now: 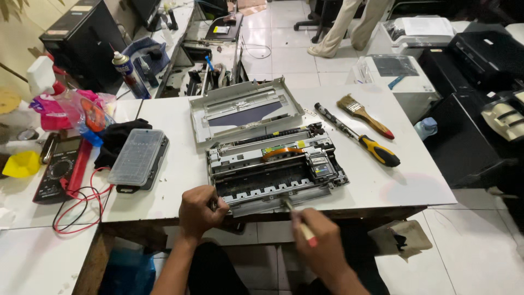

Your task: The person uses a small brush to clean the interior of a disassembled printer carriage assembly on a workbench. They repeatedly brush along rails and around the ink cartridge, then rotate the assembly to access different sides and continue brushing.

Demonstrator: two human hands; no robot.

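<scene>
An opened printer chassis lies on the white table, its inner rails and carriage exposed. My left hand grips the chassis at its front left corner. My right hand holds a small brush with a pale handle, its tip touching the front edge of the chassis. The detached grey printer cover rests just behind the chassis.
A yellow-handled screwdriver and a paintbrush lie to the right. A clear parts box, multimeter with red leads and a spray can sit left. Black printers stand right; a person's legs are beyond.
</scene>
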